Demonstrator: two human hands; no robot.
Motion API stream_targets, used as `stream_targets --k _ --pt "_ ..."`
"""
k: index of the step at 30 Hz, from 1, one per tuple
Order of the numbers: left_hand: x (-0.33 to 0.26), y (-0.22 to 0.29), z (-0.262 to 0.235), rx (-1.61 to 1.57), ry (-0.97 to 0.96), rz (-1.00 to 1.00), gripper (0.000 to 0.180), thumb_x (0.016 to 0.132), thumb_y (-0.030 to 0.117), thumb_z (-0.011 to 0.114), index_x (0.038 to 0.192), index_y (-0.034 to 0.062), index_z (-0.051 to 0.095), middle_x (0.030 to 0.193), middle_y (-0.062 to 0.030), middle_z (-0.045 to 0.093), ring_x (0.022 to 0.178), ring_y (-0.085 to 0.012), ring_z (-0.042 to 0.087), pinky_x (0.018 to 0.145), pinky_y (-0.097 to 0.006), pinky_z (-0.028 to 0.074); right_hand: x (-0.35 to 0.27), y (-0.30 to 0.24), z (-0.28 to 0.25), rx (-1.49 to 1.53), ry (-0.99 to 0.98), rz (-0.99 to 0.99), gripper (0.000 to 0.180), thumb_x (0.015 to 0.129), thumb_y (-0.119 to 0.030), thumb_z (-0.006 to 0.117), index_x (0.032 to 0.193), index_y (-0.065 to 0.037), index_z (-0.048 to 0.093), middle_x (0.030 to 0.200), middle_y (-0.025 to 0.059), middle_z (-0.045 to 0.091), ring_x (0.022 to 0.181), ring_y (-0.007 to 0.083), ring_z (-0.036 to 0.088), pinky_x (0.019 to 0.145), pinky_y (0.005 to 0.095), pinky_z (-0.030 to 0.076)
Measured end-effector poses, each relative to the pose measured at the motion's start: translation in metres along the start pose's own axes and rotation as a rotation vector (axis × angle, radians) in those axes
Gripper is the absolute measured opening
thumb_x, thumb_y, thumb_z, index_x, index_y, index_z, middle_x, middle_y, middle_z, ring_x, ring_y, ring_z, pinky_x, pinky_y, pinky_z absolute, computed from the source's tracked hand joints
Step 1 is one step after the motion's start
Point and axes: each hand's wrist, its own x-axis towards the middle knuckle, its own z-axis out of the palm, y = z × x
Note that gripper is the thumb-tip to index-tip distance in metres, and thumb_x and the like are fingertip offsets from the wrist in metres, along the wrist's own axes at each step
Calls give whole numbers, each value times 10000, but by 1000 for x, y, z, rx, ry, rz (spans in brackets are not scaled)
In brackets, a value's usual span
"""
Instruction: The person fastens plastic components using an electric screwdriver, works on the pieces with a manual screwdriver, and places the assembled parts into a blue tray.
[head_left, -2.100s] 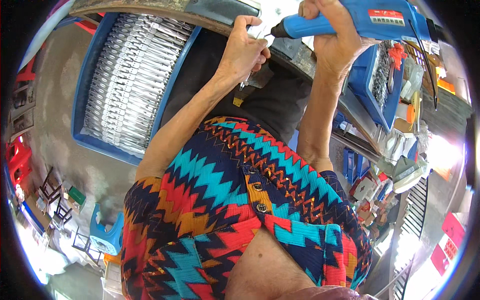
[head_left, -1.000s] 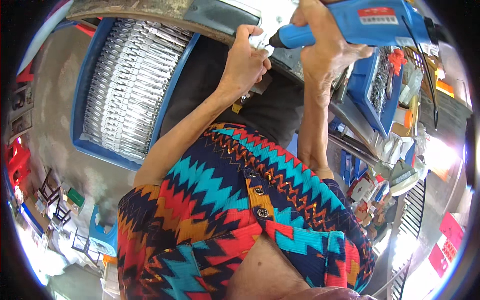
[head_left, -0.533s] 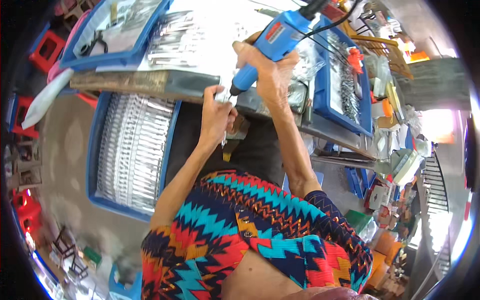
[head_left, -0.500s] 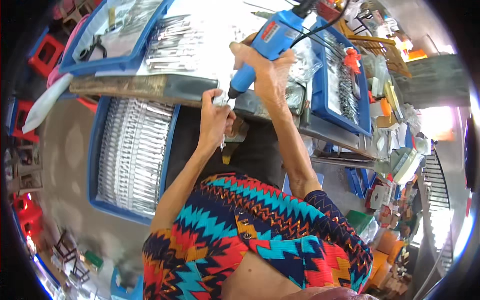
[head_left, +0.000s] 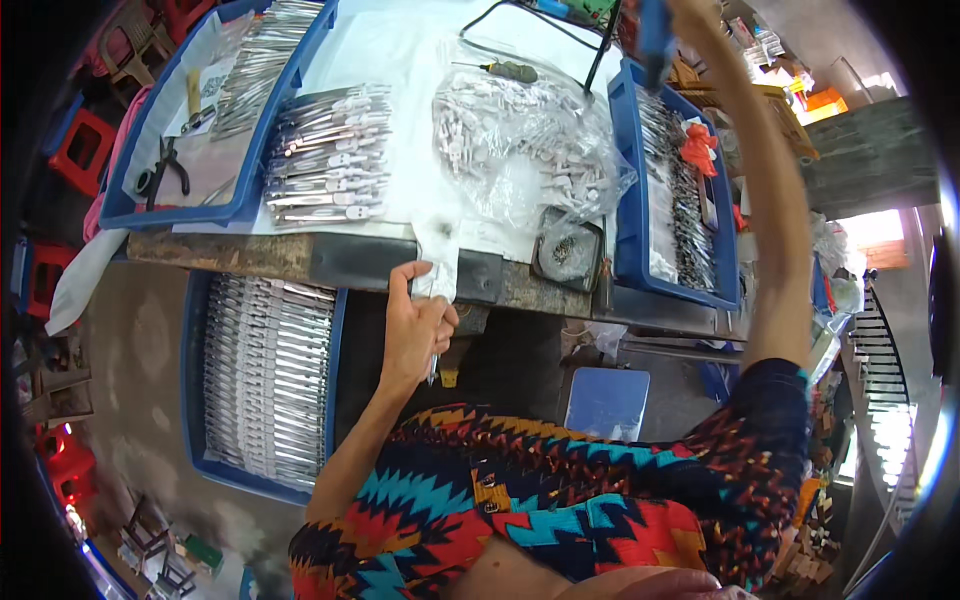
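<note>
At the table's front edge my left hand (head_left: pixel 410 335) is closed, fingers curled round a slim shiny metal piece (head_left: pixel 433 372) whose end sticks out below. Its index finger and thumb press at a white strip (head_left: pixel 437 250) hanging over the edge; the piece's upper part is hidden. At the top right my right arm reaches far up. My right hand (head_left: pixel 692 14) is partly cut off by the frame and wrapped round a blue power screwdriver (head_left: pixel 655 42), which is blurred. Slim metal pieces (head_left: pixel 335 155) lie stacked left of the white strip.
A clear plastic bag of small metal parts (head_left: pixel 530 150) and a hand screwdriver (head_left: pixel 510 71) lie mid-table. A black dish (head_left: pixel 568 252) holds tiny parts. Blue bins stand left (head_left: pixel 240 212) and right (head_left: pixel 627 200). A blue crate (head_left: pixel 190 380) of metal pieces sits below, beside a blue stool (head_left: pixel 608 402).
My right hand has lifted the power screwdriver away from the left hand, up and to the right. My left hand stays at the table edge, still gripping the metal piece.
</note>
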Motion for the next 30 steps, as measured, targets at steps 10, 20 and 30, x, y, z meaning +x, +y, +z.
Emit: stream_targets --k 10,20,30 --pt "-1 9 -6 -4 -41 -36 359 878 26 449 1174 98 258 639 -90 509 435 -40 340 373 -160 252 48 129 12 96 -60 -146 247 644 -171 686 791 -5 576 642 45 547 581 107 493 518 278 391" --pt "-4 13 -6 -30 -10 -74 367 875 32 473 1172 102 270 649 -90 514 452 -41 360 387 -157 263 -38 175 116 -580 -664 333 651 623 -559 673 773 70 600 778 197 630 733 292 628 657 373 490" --pt "-5 9 -10 -42 -43 -60 367 876 26 465 1175 106 268 662 -98 515 455 -44 369 390 -158 270 -39 179 129 -830 -738 237 685 725 -565 585 973 74 560 966 295 581 934 403 570 767 434 457"
